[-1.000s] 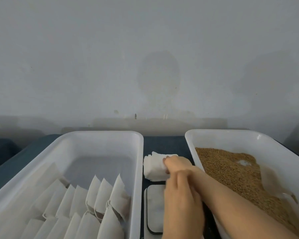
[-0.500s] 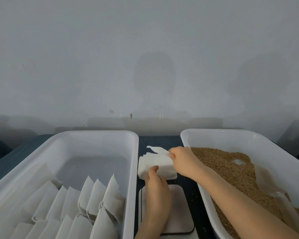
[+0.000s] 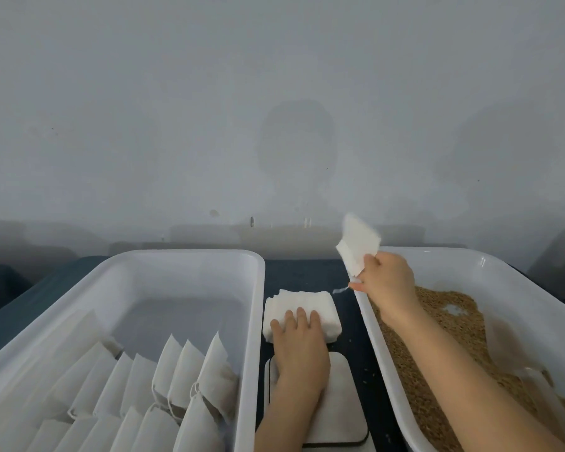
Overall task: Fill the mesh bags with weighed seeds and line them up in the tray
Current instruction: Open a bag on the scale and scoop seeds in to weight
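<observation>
— What does the right hand point(image 3: 385, 278) have?
— One empty mesh bag point(image 3: 359, 247). Curled fingers and thumb pinch its near corner, and it is lifted above the far left corner of the seed tray point(image 3: 503, 272). A thin drawstring point(image 3: 340, 290) trails out to the left just below the hand.
— And the left hand point(image 3: 299, 340)?
— It lies flat with straight fingers, pressing on the stack of empty bags point(image 3: 302, 300), and grips nothing. The stack lies on the dark table point(image 3: 307, 272) between the two trays, just beyond the white scale point(image 3: 343, 402). The left wrist crosses the scale.
— Where are the seeds?
— Brown seeds point(image 3: 454, 324) cover the floor of the seed tray on the right, under the right forearm.
— And the finished ones?
— The filled bags point(image 3: 183, 376) stand in leaning rows at the near end of the left tray point(image 3: 190, 256).
</observation>
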A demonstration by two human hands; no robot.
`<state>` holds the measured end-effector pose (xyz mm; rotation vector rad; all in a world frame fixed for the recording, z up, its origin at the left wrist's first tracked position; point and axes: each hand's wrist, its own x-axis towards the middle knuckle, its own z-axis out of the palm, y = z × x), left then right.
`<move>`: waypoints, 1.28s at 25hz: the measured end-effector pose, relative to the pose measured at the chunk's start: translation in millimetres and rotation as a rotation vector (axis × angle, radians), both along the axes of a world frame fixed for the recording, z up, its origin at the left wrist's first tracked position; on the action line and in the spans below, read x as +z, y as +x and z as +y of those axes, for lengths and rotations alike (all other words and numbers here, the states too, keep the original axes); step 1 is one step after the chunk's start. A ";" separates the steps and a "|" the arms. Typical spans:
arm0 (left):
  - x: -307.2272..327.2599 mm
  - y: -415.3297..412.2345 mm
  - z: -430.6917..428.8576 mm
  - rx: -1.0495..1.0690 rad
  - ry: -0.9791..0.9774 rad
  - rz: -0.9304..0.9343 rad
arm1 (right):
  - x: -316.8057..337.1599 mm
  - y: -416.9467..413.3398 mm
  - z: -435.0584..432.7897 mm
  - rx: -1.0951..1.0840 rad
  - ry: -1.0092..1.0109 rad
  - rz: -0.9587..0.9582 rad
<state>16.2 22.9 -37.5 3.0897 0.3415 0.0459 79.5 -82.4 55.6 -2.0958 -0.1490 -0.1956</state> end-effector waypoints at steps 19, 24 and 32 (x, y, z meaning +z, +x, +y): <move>82.2 -81.4 10.0 -0.300 -0.211 -0.302 | 0.7 -69.2 -25.6 0.379 0.139 0.309; 67.8 -78.4 18.7 -0.152 -0.892 -0.308 | -7.5 -72.3 -18.9 0.360 0.564 0.436; 71.0 -76.1 31.6 0.051 -1.720 -0.196 | -18.9 -89.3 -17.0 0.542 0.083 0.010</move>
